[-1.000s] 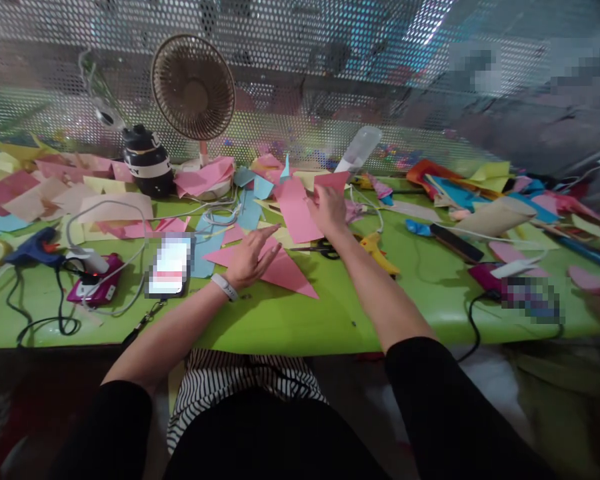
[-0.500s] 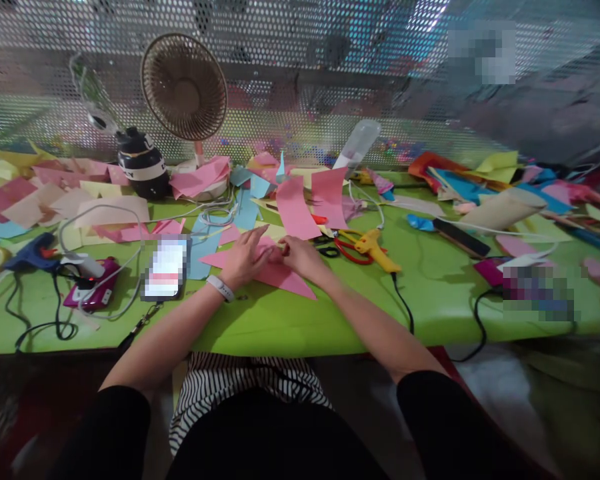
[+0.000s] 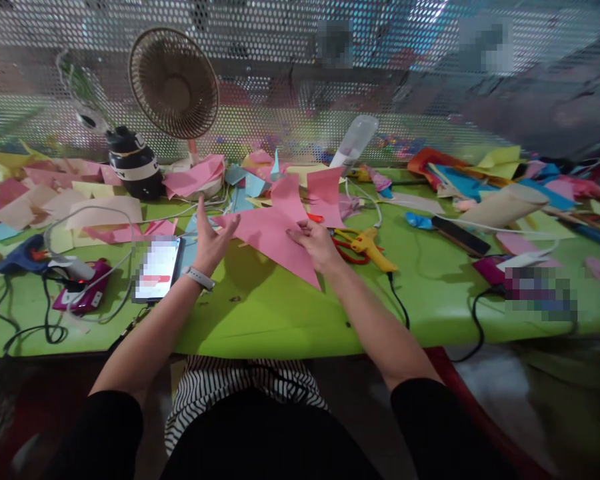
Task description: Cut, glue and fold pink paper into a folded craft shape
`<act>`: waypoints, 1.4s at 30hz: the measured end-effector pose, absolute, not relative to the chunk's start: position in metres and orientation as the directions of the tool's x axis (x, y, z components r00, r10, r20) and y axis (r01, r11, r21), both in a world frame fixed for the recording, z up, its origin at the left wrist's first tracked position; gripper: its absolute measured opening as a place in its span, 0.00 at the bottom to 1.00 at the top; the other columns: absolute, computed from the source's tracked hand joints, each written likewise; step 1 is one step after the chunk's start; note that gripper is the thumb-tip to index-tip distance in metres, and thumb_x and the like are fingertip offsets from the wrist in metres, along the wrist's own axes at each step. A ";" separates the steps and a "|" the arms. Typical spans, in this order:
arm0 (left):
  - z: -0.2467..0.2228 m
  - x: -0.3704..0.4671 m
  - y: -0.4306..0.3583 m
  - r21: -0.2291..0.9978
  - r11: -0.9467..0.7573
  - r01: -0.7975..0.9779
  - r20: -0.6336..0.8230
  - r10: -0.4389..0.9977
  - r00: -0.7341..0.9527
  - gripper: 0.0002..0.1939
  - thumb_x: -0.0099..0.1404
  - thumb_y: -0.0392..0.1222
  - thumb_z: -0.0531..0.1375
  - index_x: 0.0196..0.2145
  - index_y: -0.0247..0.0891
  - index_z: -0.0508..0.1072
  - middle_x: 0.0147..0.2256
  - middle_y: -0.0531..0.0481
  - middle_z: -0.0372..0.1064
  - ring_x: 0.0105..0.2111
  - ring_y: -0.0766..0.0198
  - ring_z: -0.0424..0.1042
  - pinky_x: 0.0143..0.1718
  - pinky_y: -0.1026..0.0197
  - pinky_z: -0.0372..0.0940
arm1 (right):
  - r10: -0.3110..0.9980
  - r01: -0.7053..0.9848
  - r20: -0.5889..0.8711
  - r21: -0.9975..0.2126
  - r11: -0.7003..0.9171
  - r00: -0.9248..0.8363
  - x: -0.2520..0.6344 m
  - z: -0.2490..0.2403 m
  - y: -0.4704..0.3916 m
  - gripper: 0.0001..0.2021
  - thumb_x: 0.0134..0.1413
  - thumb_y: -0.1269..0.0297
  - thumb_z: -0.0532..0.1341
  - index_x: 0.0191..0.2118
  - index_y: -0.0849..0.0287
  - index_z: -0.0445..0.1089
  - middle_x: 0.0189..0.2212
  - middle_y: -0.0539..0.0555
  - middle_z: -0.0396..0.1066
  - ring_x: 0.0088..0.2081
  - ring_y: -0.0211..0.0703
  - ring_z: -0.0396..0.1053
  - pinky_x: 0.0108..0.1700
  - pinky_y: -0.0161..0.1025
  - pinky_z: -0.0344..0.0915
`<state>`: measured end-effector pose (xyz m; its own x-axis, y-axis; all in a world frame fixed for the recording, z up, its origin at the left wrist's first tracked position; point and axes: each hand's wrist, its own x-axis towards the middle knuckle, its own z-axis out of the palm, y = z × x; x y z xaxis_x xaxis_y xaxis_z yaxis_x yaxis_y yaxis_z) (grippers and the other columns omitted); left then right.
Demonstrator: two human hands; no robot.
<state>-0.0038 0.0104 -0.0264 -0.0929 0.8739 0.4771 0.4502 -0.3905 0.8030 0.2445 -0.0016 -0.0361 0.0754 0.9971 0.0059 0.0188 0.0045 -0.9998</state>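
Note:
A folded sheet of pink paper [image 3: 275,237] with pointed corners is held up over the green table by my right hand [image 3: 317,243], pinched at its right side between thumb and fingers. My left hand [image 3: 211,241] is off to the left of the paper, fingers and thumb spread, holding nothing. It wears a pale wristband. Behind the folded sheet stand curved pink paper pieces [image 3: 325,197]. Just right of my right hand lie a yellow glue gun [image 3: 373,250] and red-handled scissors [image 3: 349,251], partly hidden.
A phone [image 3: 159,270] and a purple power strip [image 3: 87,293] with cables lie on the left. A fan [image 3: 175,83], a black bottle [image 3: 135,163] and a clear bottle [image 3: 355,140] stand along the back. Scattered coloured paper and a beige roll [image 3: 505,205] surround the green tabletop [image 3: 280,333].
Both hands were together pressing the pink paper on the table. Now the right hand has lifted it, and the left hand has let go and moved left, fingers spread.

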 end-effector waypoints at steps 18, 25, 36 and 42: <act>-0.024 0.019 -0.007 0.919 0.147 -0.365 -0.099 0.984 0.147 0.22 0.43 0.52 0.76 0.30 0.35 0.76 0.30 0.50 0.76 0.29 0.68 0.74 0.38 0.62 0.72 | 0.981 -0.089 0.123 -0.987 0.138 0.149 0.232 -0.032 -0.008 0.26 0.41 0.46 0.70 0.44 0.55 0.70 0.43 0.55 0.73 0.45 0.46 0.70 0.47 0.42 0.68; -0.026 0.022 -0.008 0.892 0.142 -0.429 -0.094 0.987 0.131 0.22 0.43 0.52 0.75 0.31 0.35 0.76 0.29 0.51 0.76 0.27 0.68 0.73 0.35 0.63 0.72 | 0.993 -0.149 0.026 -0.989 0.008 -0.119 0.223 -0.031 -0.020 0.26 0.31 0.51 0.76 0.38 0.57 0.71 0.33 0.53 0.76 0.36 0.47 0.73 0.42 0.45 0.70; -0.028 0.025 -0.014 0.914 0.150 -0.376 -0.071 0.973 0.218 0.25 0.42 0.48 0.76 0.37 0.35 0.78 0.35 0.49 0.78 0.32 0.64 0.76 0.36 0.61 0.72 | 0.978 -0.002 0.202 -0.979 0.202 0.044 0.223 -0.027 -0.018 0.28 0.46 0.39 0.66 0.20 0.55 0.52 0.19 0.43 0.46 0.23 0.34 0.45 0.25 0.36 0.44; -0.030 0.026 -0.016 0.917 0.176 -0.358 -0.075 0.957 0.279 0.22 0.46 0.50 0.75 0.35 0.34 0.79 0.35 0.46 0.79 0.33 0.62 0.77 0.39 0.59 0.73 | 0.962 0.014 0.267 -0.964 0.266 0.051 0.224 -0.028 -0.019 0.26 0.49 0.41 0.66 0.21 0.55 0.55 0.20 0.44 0.45 0.24 0.35 0.44 0.26 0.37 0.42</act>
<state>0.0263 -0.0161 -0.0305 0.2788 0.9574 -0.0747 -0.3580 0.1758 0.9170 0.2243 -0.0190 -0.0280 0.0513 0.9624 0.2668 0.0141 0.2664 -0.9638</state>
